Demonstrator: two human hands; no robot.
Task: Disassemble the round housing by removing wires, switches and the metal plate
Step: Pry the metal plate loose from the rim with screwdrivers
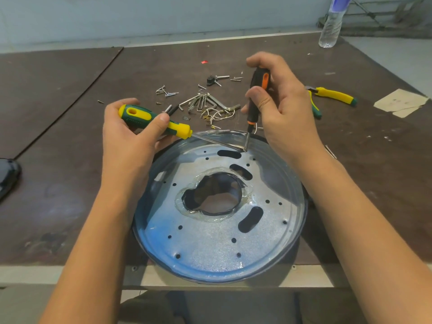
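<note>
The round housing (301, 213) lies at the table's front edge with a shiny metal plate (210, 244) filling it; the plate has a ragged centre hole, slots and several small holes. My left hand (126, 141) grips a green-and-yellow screwdriver (154, 121), its shaft slanting right to the plate's far rim. My right hand (282, 106) grips a black-and-orange screwdriver (256, 97) held nearly upright. Both tips meet at the same spot on the far rim, near a slot. Removed white wires (217, 114) with brass terminals lie just beyond the housing.
Beyond the housing lie hex keys (205, 101), loose screws (166, 91) and a small black part (210, 81). Yellow-handled pliers (332, 97) and paper scraps (401, 102) sit to the right, a water bottle (330, 26) at the back right, a dark object (8, 176) at the left edge.
</note>
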